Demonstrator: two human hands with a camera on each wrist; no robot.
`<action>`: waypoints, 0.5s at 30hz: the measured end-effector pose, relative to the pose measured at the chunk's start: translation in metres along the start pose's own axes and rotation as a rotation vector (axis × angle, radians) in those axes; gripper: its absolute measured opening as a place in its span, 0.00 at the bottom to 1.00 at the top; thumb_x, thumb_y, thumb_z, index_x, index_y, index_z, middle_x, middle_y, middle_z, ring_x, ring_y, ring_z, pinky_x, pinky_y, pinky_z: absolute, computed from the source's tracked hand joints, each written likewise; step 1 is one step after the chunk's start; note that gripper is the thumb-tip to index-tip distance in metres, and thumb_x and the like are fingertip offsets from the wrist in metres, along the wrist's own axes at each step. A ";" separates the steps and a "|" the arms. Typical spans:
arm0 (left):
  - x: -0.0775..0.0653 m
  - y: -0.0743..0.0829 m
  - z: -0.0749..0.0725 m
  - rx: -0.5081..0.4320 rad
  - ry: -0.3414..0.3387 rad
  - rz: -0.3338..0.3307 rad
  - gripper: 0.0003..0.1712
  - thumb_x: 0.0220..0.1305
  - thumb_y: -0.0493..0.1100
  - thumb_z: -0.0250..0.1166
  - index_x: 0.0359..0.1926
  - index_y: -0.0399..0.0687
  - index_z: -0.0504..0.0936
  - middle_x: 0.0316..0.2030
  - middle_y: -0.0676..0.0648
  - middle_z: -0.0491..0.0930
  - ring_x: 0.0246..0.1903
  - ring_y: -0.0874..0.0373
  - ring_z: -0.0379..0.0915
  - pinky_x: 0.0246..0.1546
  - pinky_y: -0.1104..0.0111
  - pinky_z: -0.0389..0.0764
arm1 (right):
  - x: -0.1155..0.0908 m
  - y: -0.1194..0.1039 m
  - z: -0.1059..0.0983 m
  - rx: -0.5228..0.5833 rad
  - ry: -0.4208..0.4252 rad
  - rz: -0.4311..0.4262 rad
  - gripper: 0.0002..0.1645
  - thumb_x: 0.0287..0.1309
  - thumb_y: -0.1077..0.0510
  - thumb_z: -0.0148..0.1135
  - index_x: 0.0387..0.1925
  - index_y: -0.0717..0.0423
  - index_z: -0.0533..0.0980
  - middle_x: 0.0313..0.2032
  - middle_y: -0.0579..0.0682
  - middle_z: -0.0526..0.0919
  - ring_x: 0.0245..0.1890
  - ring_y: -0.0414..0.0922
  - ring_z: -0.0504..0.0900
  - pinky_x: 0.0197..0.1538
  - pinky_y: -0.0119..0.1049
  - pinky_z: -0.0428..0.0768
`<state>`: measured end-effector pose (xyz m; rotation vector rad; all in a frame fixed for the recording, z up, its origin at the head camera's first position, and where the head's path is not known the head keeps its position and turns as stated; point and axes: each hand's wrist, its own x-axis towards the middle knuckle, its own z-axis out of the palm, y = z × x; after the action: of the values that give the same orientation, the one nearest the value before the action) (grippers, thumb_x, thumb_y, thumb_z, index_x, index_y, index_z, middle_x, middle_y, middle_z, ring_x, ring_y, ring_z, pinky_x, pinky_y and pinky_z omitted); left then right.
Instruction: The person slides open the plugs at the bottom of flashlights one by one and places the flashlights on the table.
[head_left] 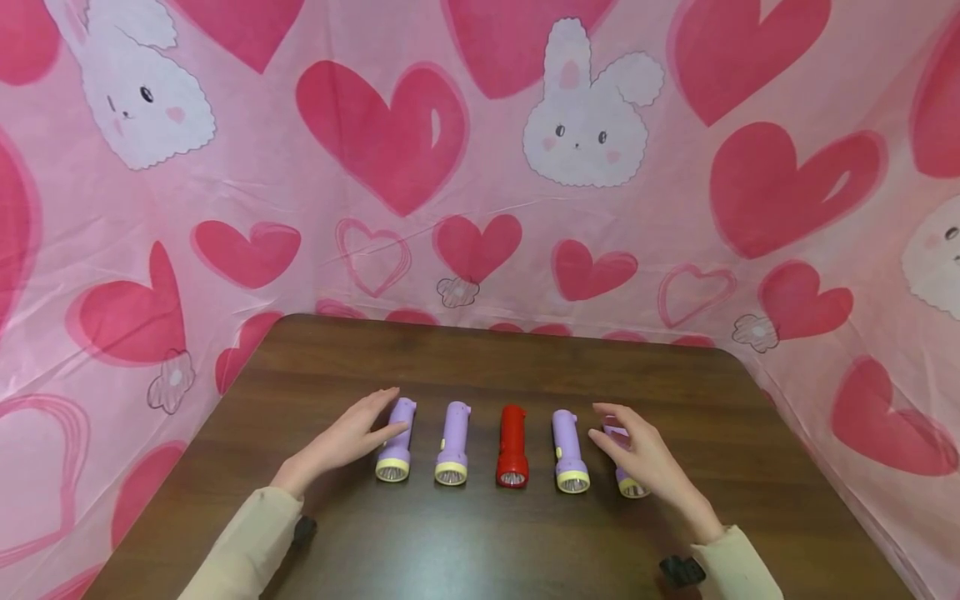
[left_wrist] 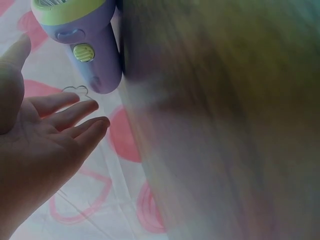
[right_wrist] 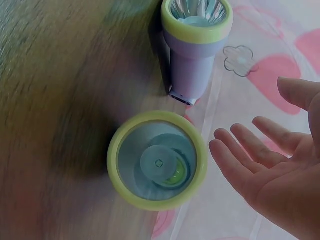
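Several flashlights lie in a row on the table, lens ends toward me. My left hand (head_left: pixel 341 442) hovers by the leftmost purple flashlight (head_left: pixel 394 454), its thumb across the barrel in the head view; the left wrist view shows its fingers relaxed and apart from a purple flashlight (left_wrist: pixel 95 55) with a yellow switch. To its right come another purple flashlight (head_left: pixel 453 433), a red flashlight (head_left: pixel 513 442) and a third purple one (head_left: pixel 567 446). My right hand (head_left: pixel 648 458), fingers loosely extended, partly hides the rightmost purple flashlight (head_left: pixel 632 486). It holds nothing in the right wrist view.
The dark brown wooden table (head_left: pixel 420 542) has rounded back corners. Pink cloth (head_left: pixel 360 183) printed with hearts and rabbits hangs around its back and sides. Dark straps or devices (head_left: pixel 682 571) sit at both wrists, below light sleeves.
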<state>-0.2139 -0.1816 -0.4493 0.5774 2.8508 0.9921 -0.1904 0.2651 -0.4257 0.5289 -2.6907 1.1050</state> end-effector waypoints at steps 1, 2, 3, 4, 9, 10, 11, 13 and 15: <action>0.000 0.000 0.000 -0.004 -0.002 -0.004 0.44 0.68 0.60 0.60 0.72 0.35 0.61 0.72 0.32 0.62 0.72 0.33 0.56 0.69 0.38 0.59 | 0.000 0.000 0.000 0.002 0.000 -0.004 0.25 0.61 0.59 0.66 0.58 0.66 0.73 0.54 0.63 0.81 0.53 0.63 0.81 0.54 0.54 0.80; 0.000 0.000 0.000 -0.002 -0.003 -0.003 0.44 0.68 0.60 0.60 0.72 0.35 0.61 0.72 0.32 0.62 0.72 0.32 0.56 0.69 0.38 0.59 | 0.000 0.000 0.001 0.005 -0.004 -0.005 0.25 0.61 0.59 0.66 0.58 0.66 0.73 0.54 0.64 0.81 0.53 0.64 0.80 0.55 0.54 0.80; 0.000 0.001 0.000 -0.005 -0.005 -0.005 0.44 0.68 0.60 0.60 0.72 0.35 0.61 0.72 0.32 0.62 0.72 0.33 0.56 0.69 0.38 0.59 | 0.000 0.000 0.001 0.006 -0.006 -0.007 0.25 0.61 0.59 0.66 0.58 0.66 0.73 0.54 0.65 0.81 0.54 0.64 0.80 0.54 0.54 0.80; 0.000 0.001 0.000 -0.003 -0.006 -0.002 0.44 0.68 0.60 0.60 0.72 0.35 0.61 0.72 0.31 0.62 0.71 0.32 0.56 0.69 0.38 0.59 | 0.000 0.000 0.001 0.006 -0.010 -0.010 0.26 0.61 0.59 0.66 0.58 0.66 0.73 0.54 0.65 0.81 0.54 0.64 0.81 0.54 0.55 0.80; 0.000 0.001 0.001 -0.018 -0.014 -0.012 0.45 0.67 0.60 0.60 0.73 0.35 0.61 0.72 0.32 0.62 0.72 0.33 0.56 0.69 0.38 0.59 | 0.001 -0.001 0.003 0.009 -0.015 -0.019 0.26 0.61 0.60 0.66 0.58 0.67 0.73 0.54 0.66 0.80 0.53 0.62 0.82 0.54 0.55 0.80; 0.000 0.001 0.001 -0.017 -0.017 -0.014 0.45 0.67 0.60 0.60 0.73 0.35 0.60 0.72 0.32 0.62 0.72 0.33 0.56 0.69 0.38 0.60 | 0.001 -0.001 0.003 0.009 -0.015 -0.025 0.26 0.61 0.60 0.66 0.58 0.67 0.73 0.54 0.66 0.81 0.53 0.61 0.82 0.54 0.55 0.80; -0.001 0.001 0.001 -0.021 -0.018 -0.020 0.45 0.67 0.60 0.60 0.73 0.36 0.60 0.72 0.32 0.62 0.72 0.34 0.56 0.70 0.39 0.59 | 0.001 -0.002 0.003 0.009 -0.013 -0.030 0.26 0.61 0.60 0.66 0.58 0.67 0.73 0.54 0.65 0.81 0.52 0.61 0.82 0.53 0.55 0.80; -0.001 0.001 0.001 -0.017 -0.019 -0.019 0.45 0.67 0.60 0.60 0.73 0.36 0.60 0.72 0.33 0.62 0.72 0.34 0.56 0.70 0.39 0.60 | 0.001 -0.003 0.003 0.007 -0.012 -0.043 0.25 0.61 0.60 0.66 0.58 0.67 0.73 0.53 0.65 0.81 0.52 0.61 0.82 0.53 0.54 0.81; -0.001 0.001 0.002 -0.014 -0.018 -0.020 0.45 0.67 0.60 0.60 0.73 0.36 0.60 0.72 0.33 0.62 0.72 0.34 0.57 0.70 0.39 0.60 | 0.001 -0.004 0.003 0.010 -0.011 -0.059 0.24 0.62 0.60 0.66 0.57 0.66 0.74 0.53 0.65 0.82 0.52 0.60 0.82 0.52 0.54 0.81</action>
<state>-0.2119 -0.1804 -0.4502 0.5524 2.8258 0.9983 -0.1897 0.2595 -0.4249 0.6128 -2.6620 1.1031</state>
